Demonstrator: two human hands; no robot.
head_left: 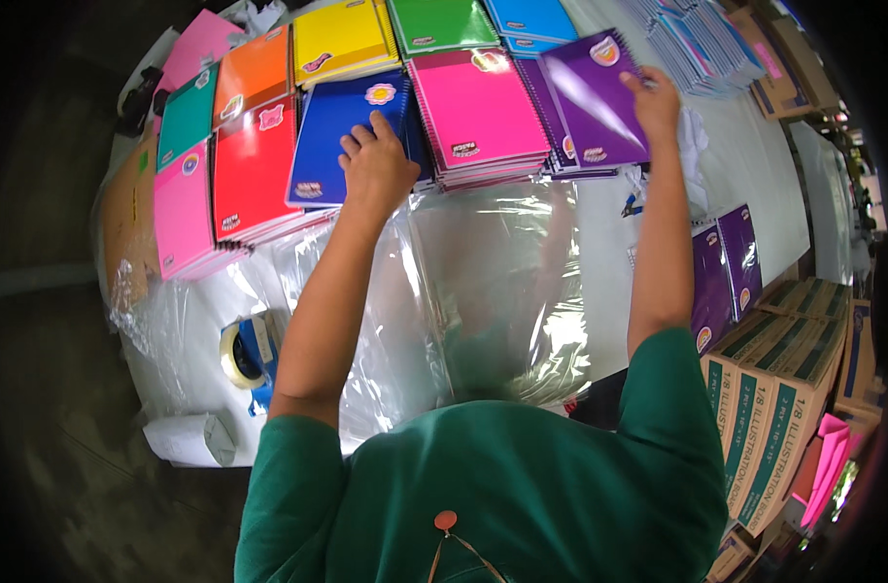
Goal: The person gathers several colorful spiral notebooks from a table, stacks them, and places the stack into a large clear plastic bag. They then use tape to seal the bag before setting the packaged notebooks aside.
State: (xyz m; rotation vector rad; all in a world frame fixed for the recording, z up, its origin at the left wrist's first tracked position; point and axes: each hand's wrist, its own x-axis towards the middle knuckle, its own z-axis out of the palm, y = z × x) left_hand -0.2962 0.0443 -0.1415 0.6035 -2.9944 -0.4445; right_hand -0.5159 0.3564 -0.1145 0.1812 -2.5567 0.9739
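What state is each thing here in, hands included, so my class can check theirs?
Blue notebook: closed.
Held purple notebook: closed.
Left hand: open, over the blue notebook.
Right hand: closed on the purple notebook's right edge.
Middle pink notebook: closed, topping a stack.
Red notebook: closed, topping a stack.
Clear plastic: spread out, wrinkled.

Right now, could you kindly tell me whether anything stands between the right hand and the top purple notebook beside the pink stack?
Nothing visible does: the right hand is on the top purple notebook, at its right edge near the upper corner.
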